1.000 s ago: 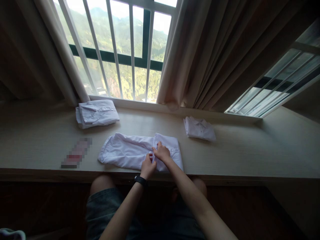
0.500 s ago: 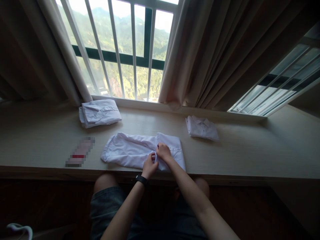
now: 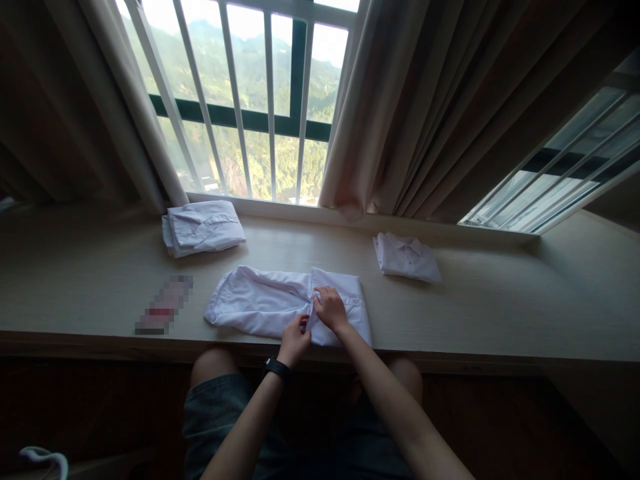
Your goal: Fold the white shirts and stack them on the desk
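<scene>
A white shirt (image 3: 265, 293) lies partly folded in front of me at the table's near edge, with its right end turned over into a flap. My left hand (image 3: 295, 339), a black watch on its wrist, has its fingers curled on the near part of that flap's edge. Just beyond it, my right hand (image 3: 331, 308) bends over the same edge, fingertips closed on the cloth. Parts of the fingertips are hidden, and the two hands are slightly apart.
On the table (image 3: 480, 307), a folded white garment (image 3: 207, 228) sits back left and a smaller folded white shirt (image 3: 407, 257) back right. A blurred-out flat item (image 3: 165, 305) lies at the left. Behind are a barred window (image 3: 250, 127) and curtains (image 3: 400, 120).
My left hand has drawn slightly toward me and left along the flap's edge. My right hand has shifted a little right, its fingers less tightly bunched. The shirt stays nearly the same.
</scene>
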`<state>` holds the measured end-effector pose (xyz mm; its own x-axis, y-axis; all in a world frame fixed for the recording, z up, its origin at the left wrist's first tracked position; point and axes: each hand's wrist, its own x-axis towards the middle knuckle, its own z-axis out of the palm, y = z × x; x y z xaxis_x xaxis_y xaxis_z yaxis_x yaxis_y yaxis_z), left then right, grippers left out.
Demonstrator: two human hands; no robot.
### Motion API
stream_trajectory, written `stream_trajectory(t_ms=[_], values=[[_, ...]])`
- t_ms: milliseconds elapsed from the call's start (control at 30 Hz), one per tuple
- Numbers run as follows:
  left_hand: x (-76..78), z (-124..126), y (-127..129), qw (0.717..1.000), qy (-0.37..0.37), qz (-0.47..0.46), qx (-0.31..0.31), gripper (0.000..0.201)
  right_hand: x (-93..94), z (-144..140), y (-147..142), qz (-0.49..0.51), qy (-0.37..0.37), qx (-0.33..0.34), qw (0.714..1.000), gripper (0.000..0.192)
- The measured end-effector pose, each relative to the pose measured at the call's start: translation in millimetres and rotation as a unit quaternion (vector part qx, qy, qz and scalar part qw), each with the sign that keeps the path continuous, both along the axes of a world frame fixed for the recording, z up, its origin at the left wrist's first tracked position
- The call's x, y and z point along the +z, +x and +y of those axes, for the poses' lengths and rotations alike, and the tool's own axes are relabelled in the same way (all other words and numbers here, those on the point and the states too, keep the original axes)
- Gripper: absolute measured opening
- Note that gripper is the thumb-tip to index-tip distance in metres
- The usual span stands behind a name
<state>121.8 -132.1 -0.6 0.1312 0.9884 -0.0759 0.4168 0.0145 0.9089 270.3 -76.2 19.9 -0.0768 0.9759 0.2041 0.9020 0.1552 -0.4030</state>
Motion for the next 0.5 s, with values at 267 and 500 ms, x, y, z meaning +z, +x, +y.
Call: stream_trajectory(t_ms=[267,500], values=[[10.3,-11,0,0.998,0.052,-0.019,0.019,0.033,-21.5,-5,-9,-0.027,-0.037,-0.016,0.999,0.06],[0.9,-4,-7,1.0,0.006,0.016,0.005,0.033,-11.8,0,-24,-0.065,-0.054,-0.064,0.994,0.035]])
